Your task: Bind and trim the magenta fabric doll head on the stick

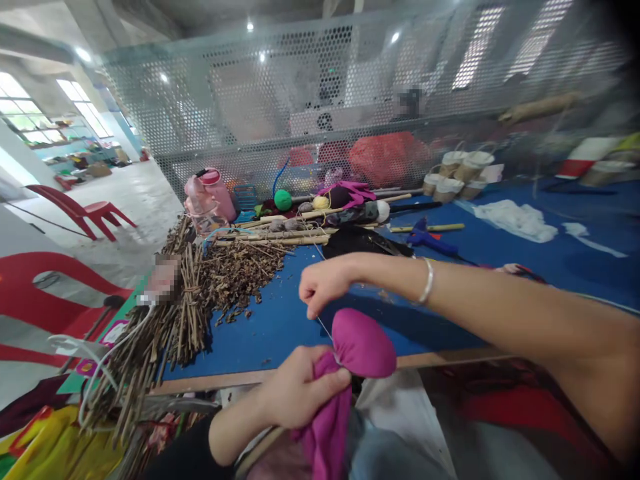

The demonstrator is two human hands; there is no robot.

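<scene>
A piece of magenta fabric (364,343) is gathered into a round, stuffed-looking bulb, with loose cloth hanging below it. Just under the bulb, my left hand (310,387) is closed around the gathered neck, thumb pressed on top. Above and slightly left of the bulb, my right hand (325,280) is closed with its fingers pinched on a thin pale thread (325,329). The thread runs taut down to the gathered neck of the fabric. What fills the bulb is hidden.
Bundled dry twigs (189,300) and a heap of dried brown bits (245,273) lie at left on the blue table (250,343). Behind my right arm are a black cloth (360,241) and a blue glue gun (433,240). A perforated metal screen (265,100) stands at the back.
</scene>
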